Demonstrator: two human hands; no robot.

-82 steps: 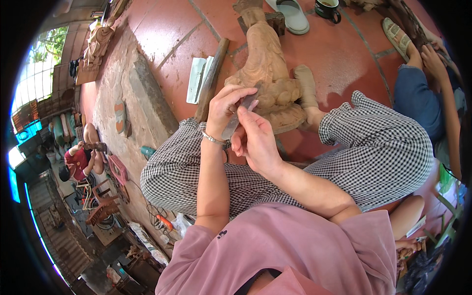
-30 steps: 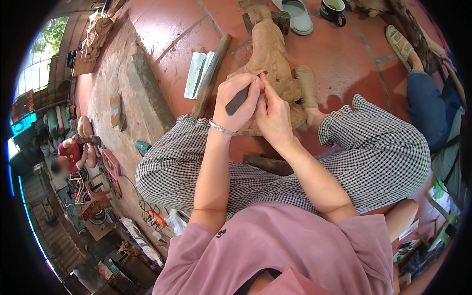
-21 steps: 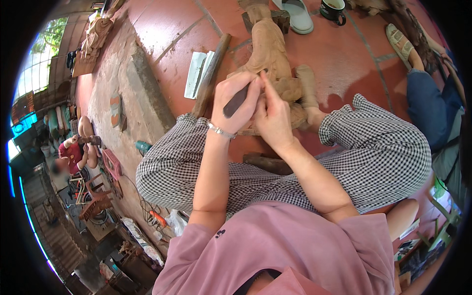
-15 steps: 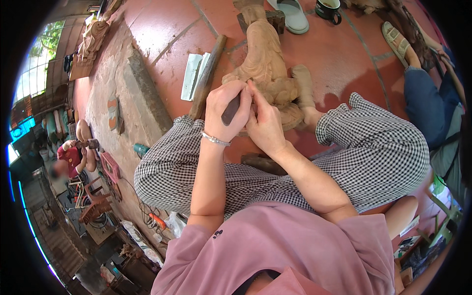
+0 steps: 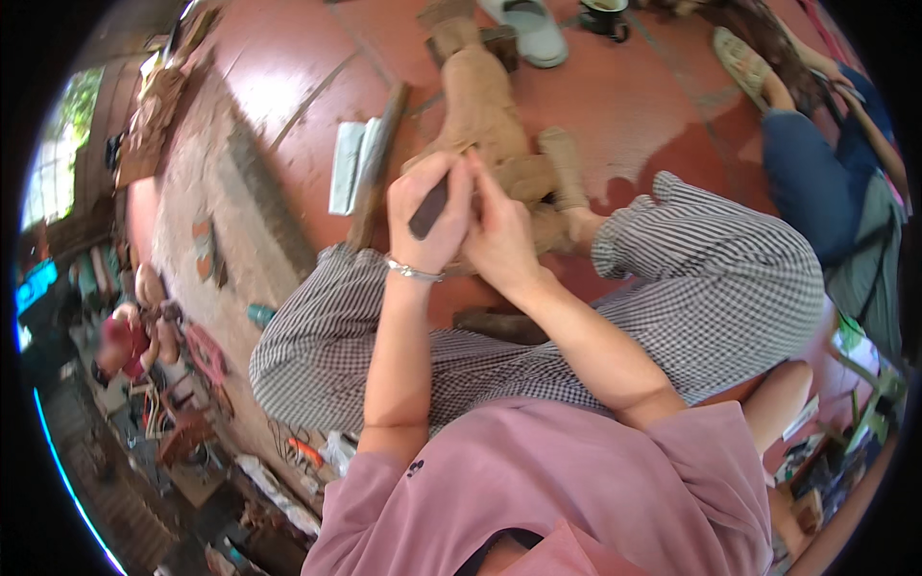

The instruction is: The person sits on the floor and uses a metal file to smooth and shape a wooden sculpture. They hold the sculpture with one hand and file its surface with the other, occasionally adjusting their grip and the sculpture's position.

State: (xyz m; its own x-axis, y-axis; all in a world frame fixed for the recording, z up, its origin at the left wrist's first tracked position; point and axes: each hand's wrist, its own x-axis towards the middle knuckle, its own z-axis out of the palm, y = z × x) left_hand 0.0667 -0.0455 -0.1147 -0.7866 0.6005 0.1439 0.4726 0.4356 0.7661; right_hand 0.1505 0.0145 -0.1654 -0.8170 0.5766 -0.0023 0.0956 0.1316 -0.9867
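A carved wooden statue (image 5: 480, 101) lies on the tiled floor in front of me, its near end close to my legs. My left hand (image 5: 415, 252) is closed around a carving chisel, whose dark flat handle (image 5: 428, 211) sticks out from the fist. Fingers of my right hand (image 5: 504, 245) pinch together beside the left fingertips, at the working end of the tool against the wood. My hands cover most of the blade. Right of the statue, a tan-covered foot (image 5: 562, 163) rests against it.
Left of the statue lie a wooden stick (image 5: 382, 158) and a pale folded sheet (image 5: 346, 171). A dark wood piece (image 5: 499, 324) sits between my legs. A grey slipper (image 5: 533, 36) and a cup (image 5: 605, 17) stand beyond. Another person's leg (image 5: 812, 178) is at the right.
The whole view has shifted, so the scene sits further left. My hands stay together on the chisel at the statue. The far-left person in red has changed posture slightly.
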